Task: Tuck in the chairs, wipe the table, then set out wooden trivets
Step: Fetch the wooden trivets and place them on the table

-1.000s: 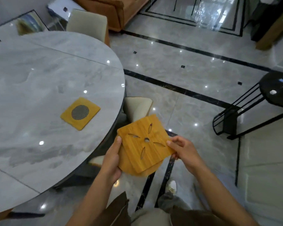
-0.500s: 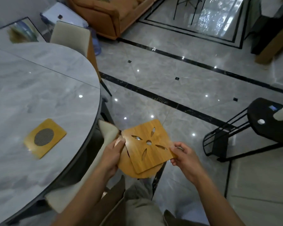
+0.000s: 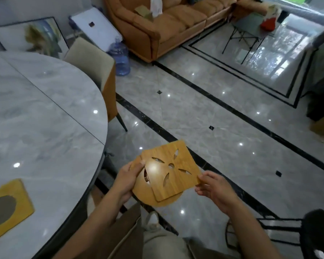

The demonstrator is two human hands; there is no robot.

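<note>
The left hand (image 3: 128,181) gripped the round trivet (image 3: 142,193), the right hand (image 3: 213,189) pinched the square trivet (image 3: 174,176) atop it, over the floor (image 3: 213,118); the worktop (image 3: 45,128) lay leftward, nearest the left hand.

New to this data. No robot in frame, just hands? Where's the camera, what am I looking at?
No machine: a person works bare-handed, filmed by one camera on their head, looking forward and down. The left hand grips a round trivet with a square trivet on top; the right hand pinches the square one's corner. Both trivets are over the floor, beside the table. On the table lies a third trivet, cut by the picture's edge. A chair stands at its far side.
</note>
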